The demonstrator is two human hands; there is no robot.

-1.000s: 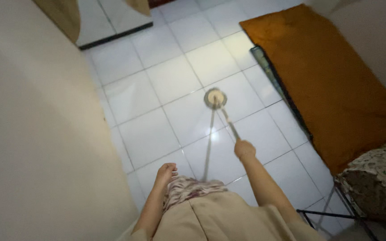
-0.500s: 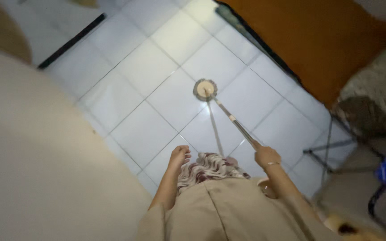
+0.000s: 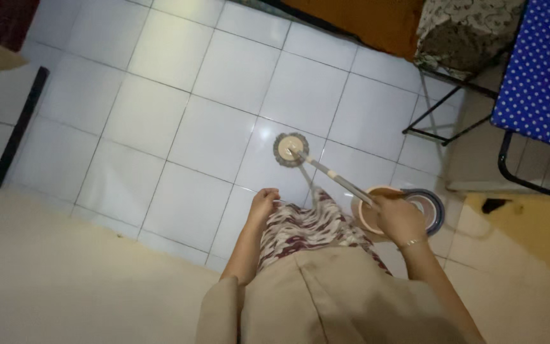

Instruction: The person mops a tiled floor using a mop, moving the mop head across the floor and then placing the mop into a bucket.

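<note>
My right hand (image 3: 397, 216) grips the metal handle of a mop (image 3: 330, 172), whose round head (image 3: 290, 150) rests flat on the white tiled floor (image 3: 211, 127) in front of me. My left hand (image 3: 263, 202) hangs at my side with the fingers loosely curled, pinching what looks like a thin strand, though it is too small to tell. A round mop bucket (image 3: 429, 205) with a blue rim and a pinkish inner basket stands just beside my right hand. I wear a beige top and a patterned skirt.
A cream wall (image 3: 65, 267) runs along my left. A metal-framed seat with a patterned cushion (image 3: 466, 32) and a blue dotted cushion (image 3: 536, 70) stand at the upper right. An orange mat (image 3: 377, 19) lies at the top. A dark bar (image 3: 17, 127) lies at far left.
The view has swung right, bringing the bucket and the blue dotted cushion into sight. The mop head stays on the floor ahead of me and my right hand keeps hold of the handle.
</note>
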